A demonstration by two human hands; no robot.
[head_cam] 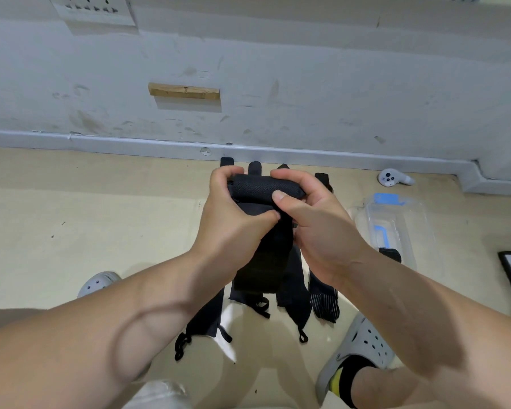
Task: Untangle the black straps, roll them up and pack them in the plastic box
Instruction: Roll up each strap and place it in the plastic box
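Left hand (233, 219) and right hand (316, 228) both grip a half-rolled strap (263, 188) above other straps (292, 290) on floor (101, 208); box (396, 222) at right.

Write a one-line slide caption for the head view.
Left hand and right hand grip a partly rolled black strap above other straps on the floor; the plastic box sits to the right.

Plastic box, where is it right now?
The plastic box lies on the floor at right in the head view, just past the right hand, nearer the person than the white controller by the wall.
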